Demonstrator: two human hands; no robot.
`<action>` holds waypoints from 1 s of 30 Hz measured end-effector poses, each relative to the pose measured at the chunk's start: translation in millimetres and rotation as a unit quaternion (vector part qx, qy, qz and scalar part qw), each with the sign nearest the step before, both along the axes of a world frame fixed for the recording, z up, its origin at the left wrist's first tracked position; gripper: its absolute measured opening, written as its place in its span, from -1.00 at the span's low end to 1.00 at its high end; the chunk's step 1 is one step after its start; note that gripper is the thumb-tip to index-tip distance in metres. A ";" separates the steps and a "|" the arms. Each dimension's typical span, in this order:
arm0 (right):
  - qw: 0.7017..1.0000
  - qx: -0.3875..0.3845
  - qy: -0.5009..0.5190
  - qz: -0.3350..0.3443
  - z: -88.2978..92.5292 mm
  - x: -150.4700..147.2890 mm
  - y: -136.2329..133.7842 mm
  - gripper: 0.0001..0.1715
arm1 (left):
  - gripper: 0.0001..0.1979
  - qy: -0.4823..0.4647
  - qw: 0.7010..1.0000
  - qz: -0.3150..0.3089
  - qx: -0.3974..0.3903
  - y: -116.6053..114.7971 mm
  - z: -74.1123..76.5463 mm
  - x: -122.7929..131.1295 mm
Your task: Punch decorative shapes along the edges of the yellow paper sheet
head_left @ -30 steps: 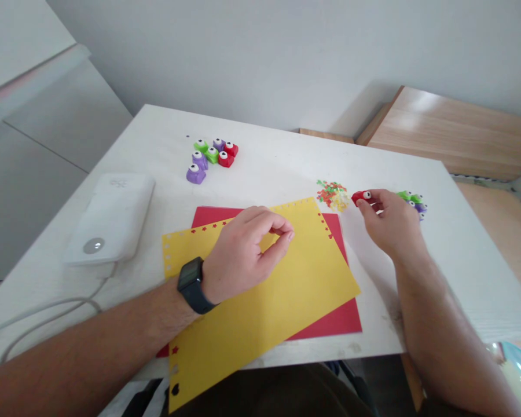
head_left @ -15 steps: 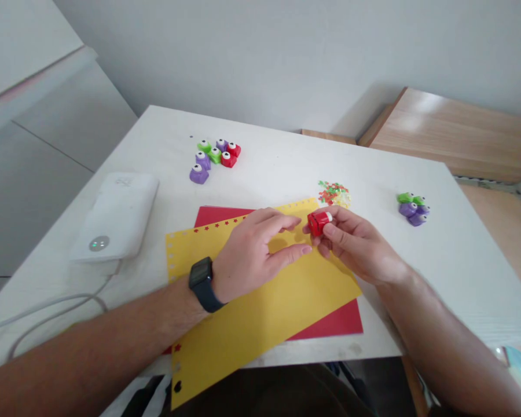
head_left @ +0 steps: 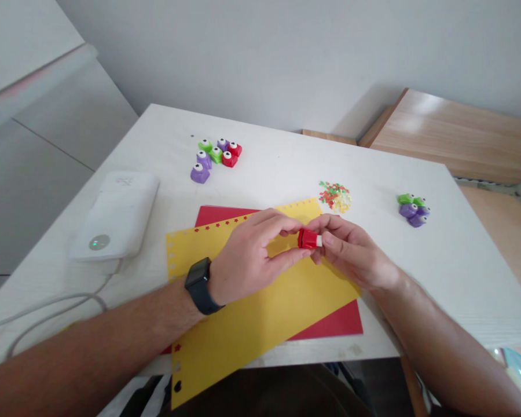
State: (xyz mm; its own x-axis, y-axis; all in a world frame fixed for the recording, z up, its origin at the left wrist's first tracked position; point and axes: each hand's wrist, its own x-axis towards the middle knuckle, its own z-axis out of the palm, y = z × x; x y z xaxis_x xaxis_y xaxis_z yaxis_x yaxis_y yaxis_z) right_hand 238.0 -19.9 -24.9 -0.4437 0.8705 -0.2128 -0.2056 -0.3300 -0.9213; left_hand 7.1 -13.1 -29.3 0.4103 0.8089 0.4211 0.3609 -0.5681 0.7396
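Observation:
Between my two hands is a small red punch (head_left: 308,238) with a white button facing right. My left hand (head_left: 260,249), with a dark watch on its wrist, pinches the red body between thumb and fingers. My right hand (head_left: 353,249) has its thumb at the white button and its fingers behind the punch. Both hands are above a yellow sheet (head_left: 260,313), which lies tilted over a red sheet (head_left: 338,321). Small cut-out shapes show along the yellow sheet's top and left edges.
Several purple, green and red punches (head_left: 216,154) stand at the back left, and more (head_left: 412,209) at the right. A pile of paper bits (head_left: 335,197) lies behind my right hand. A white device (head_left: 117,214) with a cable is at the left.
The red punch has moved left and slightly down and turned, its button now pointing right. My left fingers have closed on its body; my right hand has shifted its hold.

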 end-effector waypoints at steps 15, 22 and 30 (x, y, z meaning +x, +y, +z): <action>0.994 0.048 -0.081 0.053 6.1 -4.3 -4.0 -0.69 | -0.76 0.025 0.998 -0.012 0.056 -0.2 -4.2 -2.5; 0.957 0.194 -0.213 0.001 -0.8 -3.5 -6.6 -0.69 | -0.65 0.018 1.000 0.007 0.000 -0.5 -2.9 -0.4; 0.923 0.276 -0.267 -0.016 -3.6 -1.9 -9.0 -0.70 | -0.61 0.013 0.999 -0.026 -0.030 1.8 -3.3 -3.9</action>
